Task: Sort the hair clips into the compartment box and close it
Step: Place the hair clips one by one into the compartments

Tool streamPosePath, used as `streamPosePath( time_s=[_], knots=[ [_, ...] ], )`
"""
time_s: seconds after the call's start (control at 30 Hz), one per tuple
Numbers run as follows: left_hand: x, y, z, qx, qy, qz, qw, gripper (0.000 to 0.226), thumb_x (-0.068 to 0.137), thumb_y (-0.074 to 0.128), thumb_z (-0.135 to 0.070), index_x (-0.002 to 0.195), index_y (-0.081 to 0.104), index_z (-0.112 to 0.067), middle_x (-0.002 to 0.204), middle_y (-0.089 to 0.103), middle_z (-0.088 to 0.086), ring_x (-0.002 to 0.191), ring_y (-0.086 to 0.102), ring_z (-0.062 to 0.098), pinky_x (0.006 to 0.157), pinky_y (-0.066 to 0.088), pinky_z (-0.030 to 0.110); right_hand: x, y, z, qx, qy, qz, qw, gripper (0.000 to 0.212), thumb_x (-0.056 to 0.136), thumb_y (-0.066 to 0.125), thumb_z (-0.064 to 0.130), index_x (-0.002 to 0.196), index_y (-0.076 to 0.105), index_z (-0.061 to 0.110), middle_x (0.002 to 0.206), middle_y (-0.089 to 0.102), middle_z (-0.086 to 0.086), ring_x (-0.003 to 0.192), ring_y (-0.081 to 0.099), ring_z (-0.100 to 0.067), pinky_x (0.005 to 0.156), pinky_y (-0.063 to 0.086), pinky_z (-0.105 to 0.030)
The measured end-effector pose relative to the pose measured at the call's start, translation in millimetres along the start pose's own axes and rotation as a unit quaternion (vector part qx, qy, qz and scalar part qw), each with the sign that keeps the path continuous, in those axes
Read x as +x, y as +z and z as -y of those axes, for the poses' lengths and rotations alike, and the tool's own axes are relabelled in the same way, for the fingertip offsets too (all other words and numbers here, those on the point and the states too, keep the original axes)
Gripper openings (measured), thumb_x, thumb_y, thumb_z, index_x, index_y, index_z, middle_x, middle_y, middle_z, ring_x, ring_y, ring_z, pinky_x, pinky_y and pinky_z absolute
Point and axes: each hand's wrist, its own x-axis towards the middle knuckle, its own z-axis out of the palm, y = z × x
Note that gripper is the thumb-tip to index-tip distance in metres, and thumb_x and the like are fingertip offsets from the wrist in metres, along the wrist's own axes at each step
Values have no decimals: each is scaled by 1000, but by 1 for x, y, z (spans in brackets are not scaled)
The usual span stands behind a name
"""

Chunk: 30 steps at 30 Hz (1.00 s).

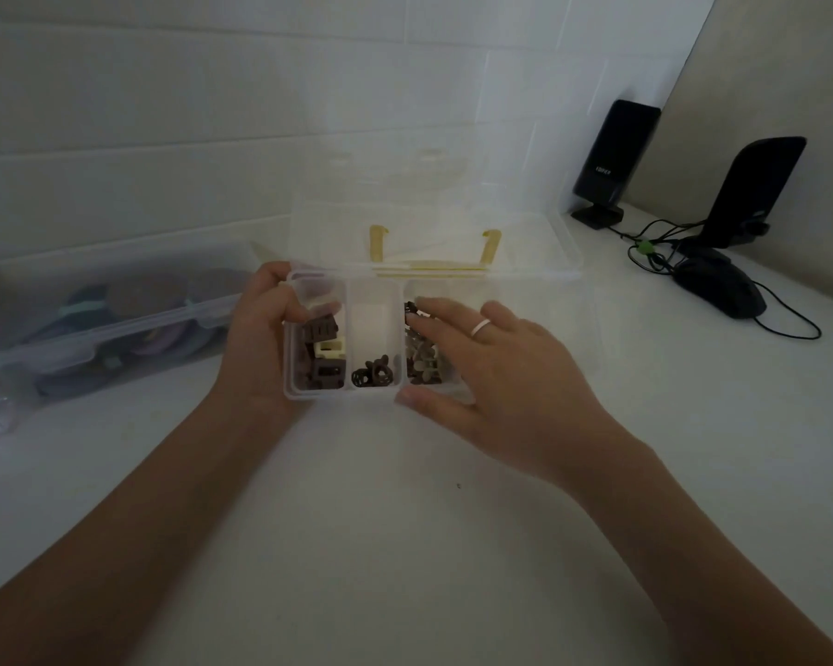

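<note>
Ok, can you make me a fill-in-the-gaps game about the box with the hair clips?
1. The clear box has ___ compartments.
2. Its lid is ___.
3. The ring is on the ___ hand.
4. The left hand grips the box's ___ end.

Missing words: three; open; right; left

A pale, smooth white counter (405,545) runs to a wall of large white rectangular tiles (188,113) under dim, greyish light. On the right stands a plain beige side panel (780,64). Two black upright desktop speakers (614,156) stand in that far corner, with a black computer mouse (720,288) and tangled black cables (655,247) beside them
</note>
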Motion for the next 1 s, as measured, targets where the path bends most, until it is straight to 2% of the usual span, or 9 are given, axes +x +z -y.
streamPosePath(
  time_s=[0.07, 0.2, 0.33, 0.4, 0.53, 0.67, 0.73, 0.87, 1.0],
  knots=[
    [0, 2, 0, 0, 0, -4, 1000, 29, 56, 41, -8, 82, 51, -15, 68, 63, -3, 58, 60, 12, 50, 49, 19, 2, 3, 4, -29, 4, 36, 999, 76, 85, 15, 69, 142, 39, 23, 147, 37, 9, 110, 51, -19, 83, 42, -33],
    [3, 0, 4, 6, -3, -30, 1000, 27, 57, 45, -9, 83, 52, -15, 80, 59, 3, 66, 57, 18, 56, 45, 25, 5, -2, 3, -1, 6, 27, 1000, 63, 85, 23, 70, 122, 46, 24, 115, 56, 7, 96, 53, -19, 77, 38, -34],
    [3, 0, 7, 35, 1, -20, 999, 26, 60, 47, -10, 85, 53, -14, 83, 60, 4, 66, 59, 18, 58, 46, 28, 7, 2, 4, 0, 28, 17, 999, 63, 88, 15, 65, 124, 46, 24, 113, 58, 6, 99, 54, -20, 74, 37, -35],
    [2, 1, 8, 38, 3, -21, 999, 26, 59, 47, -10, 84, 53, -14, 82, 60, 3, 65, 59, 17, 58, 46, 28, 8, 3, 3, -8, 32, 9, 999, 62, 88, 13, 62, 111, 55, 24, 107, 57, 5, 95, 54, -20, 71, 37, -34],
    [1, 4, 8, 34, 5, -28, 999, 25, 59, 46, -10, 83, 51, -14, 73, 60, 0, 58, 60, 15, 53, 47, 24, 6, 1, -1, 5, 1, 7, 1000, 54, 87, 18, 64, 97, 55, 26, 99, 58, 8, 83, 52, -19, 68, 40, -33],
    [2, 4, 8, 36, 5, -44, 998, 26, 58, 46, -12, 84, 53, -13, 79, 57, 5, 67, 53, 21, 60, 41, 29, 6, -1, -11, 27, -31, -13, 999, 49, 84, 29, 67, 93, 55, 27, 73, 61, 10, 74, 50, -16, 59, 37, -29],
    [2, 4, 8, 28, 2, -41, 999, 26, 58, 46, -11, 84, 53, -14, 77, 60, 2, 65, 55, 19, 57, 42, 27, 6, -2, -13, 36, -46, -15, 998, 50, 82, 34, 68, 96, 58, 27, 76, 63, 11, 75, 50, -14, 58, 36, -27],
    [2, 3, 8, 36, 0, -37, 999, 27, 59, 46, -12, 85, 53, -16, 75, 60, 0, 65, 55, 18, 58, 42, 27, 5, -6, -18, 118, -56, 28, 991, 45, 82, 46, 62, 109, 57, 27, 97, 62, 13, 85, 52, -10, 70, 36, -26],
    [0, 3, 7, 27, -7, -33, 999, 25, 58, 46, -12, 81, 54, -18, 75, 62, -2, 64, 58, 16, 55, 44, 24, 2, -10, -24, 189, -23, 48, 981, 27, 85, 62, 42, 108, 56, 28, 86, 51, 24, 75, 47, 9, 67, 34, -9]
  ],
)
